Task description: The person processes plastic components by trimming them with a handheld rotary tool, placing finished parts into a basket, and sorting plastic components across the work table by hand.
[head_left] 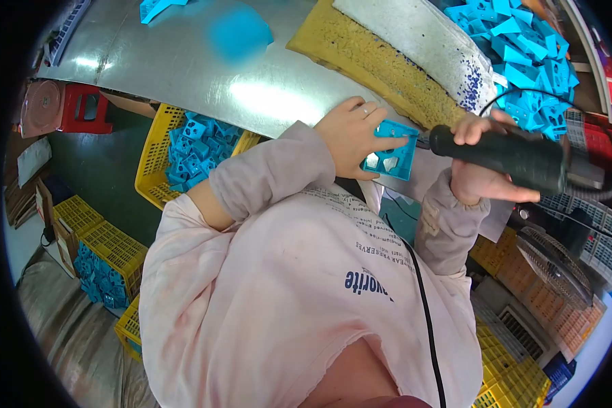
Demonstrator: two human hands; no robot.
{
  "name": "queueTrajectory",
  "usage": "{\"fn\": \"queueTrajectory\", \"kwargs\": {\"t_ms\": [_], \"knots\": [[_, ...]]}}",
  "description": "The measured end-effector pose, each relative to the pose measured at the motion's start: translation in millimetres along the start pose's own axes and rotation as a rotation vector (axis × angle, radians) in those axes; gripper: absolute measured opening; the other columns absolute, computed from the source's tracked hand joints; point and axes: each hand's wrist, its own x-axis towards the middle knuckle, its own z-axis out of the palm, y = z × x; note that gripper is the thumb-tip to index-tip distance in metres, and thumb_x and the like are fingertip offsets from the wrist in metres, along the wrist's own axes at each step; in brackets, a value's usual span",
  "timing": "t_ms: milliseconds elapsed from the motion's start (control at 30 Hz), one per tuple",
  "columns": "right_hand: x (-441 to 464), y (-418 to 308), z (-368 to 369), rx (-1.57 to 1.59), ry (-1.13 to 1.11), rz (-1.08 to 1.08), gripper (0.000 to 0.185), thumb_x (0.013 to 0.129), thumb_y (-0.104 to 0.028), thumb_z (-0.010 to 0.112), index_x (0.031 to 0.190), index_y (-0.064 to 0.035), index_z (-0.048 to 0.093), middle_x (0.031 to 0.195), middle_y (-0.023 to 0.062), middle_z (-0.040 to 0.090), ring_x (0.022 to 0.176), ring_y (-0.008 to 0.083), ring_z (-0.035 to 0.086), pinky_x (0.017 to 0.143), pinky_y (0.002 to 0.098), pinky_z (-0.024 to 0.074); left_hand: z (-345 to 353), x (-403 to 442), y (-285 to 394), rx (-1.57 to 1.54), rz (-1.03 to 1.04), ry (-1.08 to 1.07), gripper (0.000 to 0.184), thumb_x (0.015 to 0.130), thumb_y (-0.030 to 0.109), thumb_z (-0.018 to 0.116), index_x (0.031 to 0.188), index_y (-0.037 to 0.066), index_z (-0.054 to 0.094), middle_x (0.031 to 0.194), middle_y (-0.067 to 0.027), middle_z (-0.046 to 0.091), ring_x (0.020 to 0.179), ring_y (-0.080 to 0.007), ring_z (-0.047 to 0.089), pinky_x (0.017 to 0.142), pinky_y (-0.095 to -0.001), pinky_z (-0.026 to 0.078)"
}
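My left hand (360, 136), with a ring on one finger, grips a blue open-faced plastic box (404, 160) at the near edge of the metal table. The fingers lie over its rim, and pale patches show inside it. To its right, my right hand (479, 160) is closed around a dark cylindrical hand tool (503, 156). The tool lies roughly level. Its rounded end points at the blue box, apart from it, and its greyish other end points right. The tool's exact kind cannot be made out.
A yellow speckled pad (381, 61) and a whitish cloth (415, 34) lie on the metal table (163, 61). Blue boxes are heaped at back right (523, 61). A yellow crate (149, 166) of blue parts stands left. A fan (554, 262) and black cord (425, 306) are near my right side.
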Motion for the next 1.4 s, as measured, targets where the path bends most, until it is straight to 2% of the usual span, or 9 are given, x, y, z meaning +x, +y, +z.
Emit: {"fn": "queueTrajectory", "kwargs": {"t_ms": [300,533,667,833,1000,1033,1167,1333,1400], "knots": [[1.4,-34.8,-17.2,-0.027,0.257,-0.175,0.121,0.063,-0.1,0.015,0.117,0.0024,0.052,0.065,0.0115,0.054,0.056,0.0235,0.047,0.057,0.0406,0.0407,-32.3,-23.5,-4.0,-0.13,-0.123,0.336,0.088,0.06,0.033,0.084,0.132,-0.001,0.046,0.12,-0.0166,0.055,0.108,-0.0354,0.055,0.099,-0.0452,0.041],[12.6,-0.3,-26.0,-0.38,0.405,-0.114,0.113,0.072,-0.094,0.018,0.115,0.0054,0.049,0.067,0.0149,0.056,0.06,0.0253,0.055,0.058,0.0363,0.0483,-67.6,-66.9,-77.3,-0.378,-0.627,0.709,0.06,0.082,0.028,0.071,0.13,0.0,0.049,0.122,-0.0167,0.055,0.104,-0.0288,0.057,0.09,-0.0362,0.046],[13.8,17.0,-29.2,-0.446,0.387,-0.1,0.111,0.077,-0.091,0.019,0.12,0.008,0.044,0.071,0.0148,0.057,0.059,0.0237,0.056,0.058,0.0343,0.0501,-110.9,-87.3,-96.7,-2.14,-0.44,0.66,0.071,0.096,0.058,0.036,0.137,0.0,0.044,0.127,-0.0189,0.052,0.103,-0.028,0.057,0.087,-0.0385,0.051],[14.7,19.1,-32.2,-0.431,0.346,-0.021,0.115,0.075,-0.092,0.019,0.125,0.0087,0.041,0.072,0.014,0.058,0.065,0.0215,0.056,0.061,0.0319,0.049,-115.3,-99.4,-99.9,-2.609,-0.181,0.364,0.088,0.094,0.067,0.03,0.144,-0.006,0.028,0.128,-0.0259,0.051,0.105,-0.033,0.059,0.092,-0.0418,0.053],[11.8,21.4,-33.6,-0.439,0.32,-0.045,0.103,0.079,-0.087,0.032,0.122,0.0057,0.045,0.074,0.0126,0.057,0.065,0.023,0.055,0.066,0.0327,0.0462,-117.0,-97.4,-92.2,-2.586,-0.198,0.377,0.081,0.093,0.068,0.028,0.139,0.003,0.044,0.121,-0.0266,0.059,0.098,-0.0389,0.065,0.084,-0.0448,0.058],[9.9,17.1,-22.1,-0.398,0.26,-0.138,0.07,0.092,-0.058,0.048,0.12,0.0063,0.047,0.074,0.0119,0.057,0.067,0.0218,0.055,0.07,0.0319,0.0457,-118.8,-97.4,-90.4,-2.557,-0.207,0.405,0.081,0.093,0.069,0.028,0.139,0.004,0.044,0.12,-0.027,0.06,0.097,-0.0393,0.065,0.083,-0.0449,0.058],[7.0,8.7,-17.2,-0.583,0.323,-0.03,0.031,0.09,-0.002,0.052,0.118,0.0096,0.046,0.074,0.0112,0.058,0.07,0.0198,0.058,0.072,0.0337,0.0483,-130.1,-96.2,-86.7,-2.369,-0.32,0.369,0.079,0.092,0.07,0.029,0.139,0.008,0.045,0.114,-0.026,0.063,0.095,-0.0391,0.066,0.081,-0.0459,0.058],[3.1,10.7,-11.6,-0.465,0.301,0.003,0.029,0.092,-0.006,0.048,0.115,0.0106,0.045,0.073,0.0123,0.057,0.068,0.0218,0.058,0.068,0.0355,0.0503,-142.2,-88.4,-78.6,-1.987,-0.611,0.702,0.071,0.091,0.066,0.043,0.135,0.01,0.051,0.108,-0.0209,0.067,0.091,-0.0359,0.067,0.084,-0.0435,0.055],[1.8,10.7,-12.4,-0.446,0.291,0.008,0.028,0.092,-0.006,0.046,0.115,0.0108,0.044,0.073,0.0132,0.057,0.068,0.0227,0.058,0.066,0.0365,0.0509,-122.3,-95.9,-111.9,-1.329,-0.763,0.726,0.069,0.086,0.061,0.057,0.132,0.009,0.054,0.113,-0.0206,0.064,0.095,-0.036,0.064,0.088,-0.0414,0.052]]}}
